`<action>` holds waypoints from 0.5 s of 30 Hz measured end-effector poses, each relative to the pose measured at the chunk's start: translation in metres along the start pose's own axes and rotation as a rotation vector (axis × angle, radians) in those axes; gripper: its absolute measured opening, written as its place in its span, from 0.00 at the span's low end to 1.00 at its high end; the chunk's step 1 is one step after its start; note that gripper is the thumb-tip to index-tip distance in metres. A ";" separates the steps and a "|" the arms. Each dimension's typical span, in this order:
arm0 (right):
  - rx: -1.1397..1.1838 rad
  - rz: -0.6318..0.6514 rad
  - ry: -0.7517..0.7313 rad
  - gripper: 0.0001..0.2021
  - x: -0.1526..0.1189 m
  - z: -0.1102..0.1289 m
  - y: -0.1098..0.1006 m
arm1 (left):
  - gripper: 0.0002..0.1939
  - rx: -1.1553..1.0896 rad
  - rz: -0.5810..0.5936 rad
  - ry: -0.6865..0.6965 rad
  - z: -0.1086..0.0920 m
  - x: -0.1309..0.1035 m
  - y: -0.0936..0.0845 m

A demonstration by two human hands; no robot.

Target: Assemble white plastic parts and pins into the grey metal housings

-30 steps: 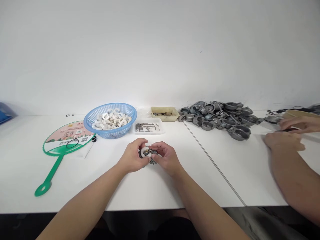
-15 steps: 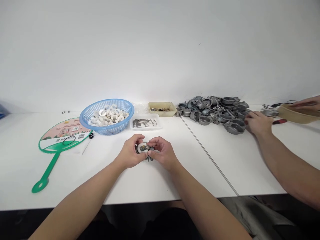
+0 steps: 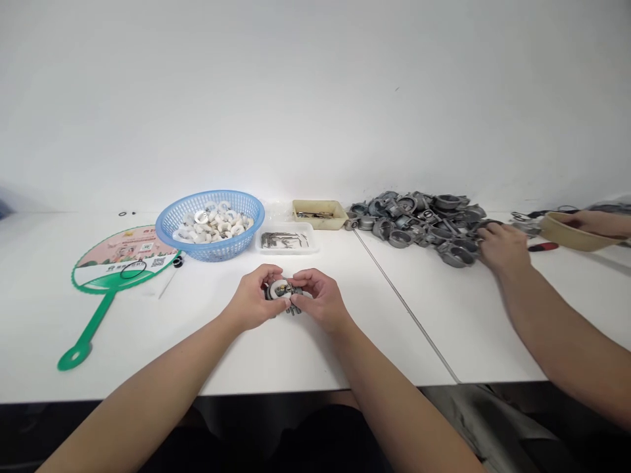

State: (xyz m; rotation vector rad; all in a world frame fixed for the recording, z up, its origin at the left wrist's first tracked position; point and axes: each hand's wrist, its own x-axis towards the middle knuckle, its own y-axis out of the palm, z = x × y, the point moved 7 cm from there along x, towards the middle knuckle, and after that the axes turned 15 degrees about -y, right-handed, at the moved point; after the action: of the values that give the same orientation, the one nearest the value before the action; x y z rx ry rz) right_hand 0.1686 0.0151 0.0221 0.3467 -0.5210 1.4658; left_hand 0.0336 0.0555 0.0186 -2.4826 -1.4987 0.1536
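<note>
Both my hands hold a small grey metal carburetor (image 3: 297,305) just above the white table. A white ring-shaped float (image 3: 277,290) sits on it, with a brass-coloured bit at its middle. My left hand (image 3: 257,299) is closed around the left side, thumb in front and fingers behind. From the right, my right hand (image 3: 320,301) grips the other side, its thumb meeting the left thumb near the float. Fingers cover much of the carburetor, so its far side is hidden.
Behind stand a blue basket (image 3: 170,242) of white floats, a clear tray (image 3: 310,246) of thin metal pins and a yellowish tray (image 3: 340,222). A green-handled fan (image 3: 93,322) lies left. On the right, a co-worker's hand (image 3: 505,249) touches a pile of grey castings (image 3: 404,217); another holds a tan bowl (image 3: 566,236).
My hands keep hold of the carburetor, almost in place. The co-worker's hand at the pile has shifted slightly, and the other has gone further into the bowl. The view has moved a little.
</note>
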 end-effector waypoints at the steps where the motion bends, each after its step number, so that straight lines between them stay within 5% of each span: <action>1: 0.001 0.003 -0.001 0.14 0.000 -0.001 0.000 | 0.25 -0.016 0.012 0.003 0.001 0.000 0.000; 15: -0.009 0.024 0.012 0.17 0.000 -0.004 0.001 | 0.27 -0.142 0.067 0.013 0.001 -0.002 0.002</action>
State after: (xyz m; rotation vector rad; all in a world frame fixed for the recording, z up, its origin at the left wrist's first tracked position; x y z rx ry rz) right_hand 0.1685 0.0171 0.0181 0.3247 -0.5235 1.4872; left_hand 0.0341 0.0533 0.0169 -2.6412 -1.4692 0.0437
